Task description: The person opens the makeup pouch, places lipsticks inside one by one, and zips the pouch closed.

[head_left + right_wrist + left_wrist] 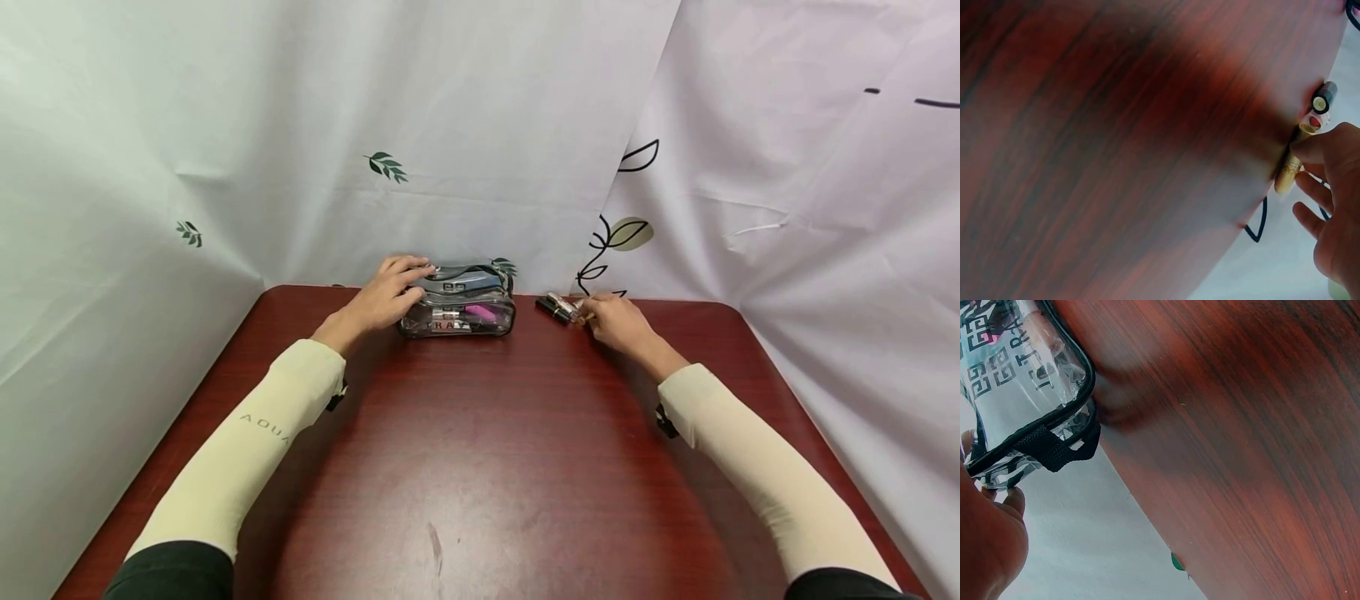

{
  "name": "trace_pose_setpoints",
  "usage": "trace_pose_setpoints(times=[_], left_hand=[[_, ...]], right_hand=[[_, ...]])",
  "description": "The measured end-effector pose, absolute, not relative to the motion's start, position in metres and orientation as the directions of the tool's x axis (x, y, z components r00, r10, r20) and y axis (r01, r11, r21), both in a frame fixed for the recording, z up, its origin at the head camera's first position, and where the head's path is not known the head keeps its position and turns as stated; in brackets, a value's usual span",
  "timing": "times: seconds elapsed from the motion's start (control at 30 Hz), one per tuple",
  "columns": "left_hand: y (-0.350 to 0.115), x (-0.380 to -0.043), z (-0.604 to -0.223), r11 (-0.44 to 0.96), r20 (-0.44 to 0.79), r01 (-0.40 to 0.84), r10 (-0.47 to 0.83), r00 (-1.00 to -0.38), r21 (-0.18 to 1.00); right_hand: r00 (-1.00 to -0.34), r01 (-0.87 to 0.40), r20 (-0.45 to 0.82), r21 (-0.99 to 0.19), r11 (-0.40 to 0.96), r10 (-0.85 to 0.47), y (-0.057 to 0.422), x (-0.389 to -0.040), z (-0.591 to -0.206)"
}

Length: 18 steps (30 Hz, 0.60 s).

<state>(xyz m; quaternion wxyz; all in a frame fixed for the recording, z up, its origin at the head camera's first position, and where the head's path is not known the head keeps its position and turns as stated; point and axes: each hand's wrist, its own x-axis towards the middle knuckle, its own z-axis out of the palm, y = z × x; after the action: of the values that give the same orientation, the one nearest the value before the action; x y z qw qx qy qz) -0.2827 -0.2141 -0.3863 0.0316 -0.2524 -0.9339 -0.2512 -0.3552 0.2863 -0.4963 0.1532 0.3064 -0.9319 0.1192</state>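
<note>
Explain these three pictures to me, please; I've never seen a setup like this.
There is no machine here, just a person's two bare hands. The wide picture comes from a camera worn on the head, looking forward and down at a reddish-brown table. The other two come from cameras on the wrists, each watching one hand. The left hand touches a clear pouch with things inside, including something pink. The right hand pinches a gold tube; a black tube lies close by.
</note>
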Motion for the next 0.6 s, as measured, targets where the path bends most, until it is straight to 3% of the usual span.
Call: trace_pose_setpoints(times=[0.17,0.43,0.6], left_hand=[[-0.214,-0.284,-0.387,0.748,0.184,0.486,0.455,-0.871,0.451],[-0.214,-0.283,-0.387,0.750,0.187,0.485,0.452,-0.872,0.451],[-0.214,-0.283,-0.387,0.749,0.185,0.485,0.453,-0.872,0.452]], right_hand=[[-0.728,-0.629,0.392,-0.057,0.775,-0.562,0.278,-0.336,-0.479],[-0.692,-0.658,0.395,-0.002,0.753,-0.604,0.280,-0.340,-0.483],[-0.681,-0.680,0.374,-0.006,0.733,-0.629,0.295,-0.368,-0.511]])
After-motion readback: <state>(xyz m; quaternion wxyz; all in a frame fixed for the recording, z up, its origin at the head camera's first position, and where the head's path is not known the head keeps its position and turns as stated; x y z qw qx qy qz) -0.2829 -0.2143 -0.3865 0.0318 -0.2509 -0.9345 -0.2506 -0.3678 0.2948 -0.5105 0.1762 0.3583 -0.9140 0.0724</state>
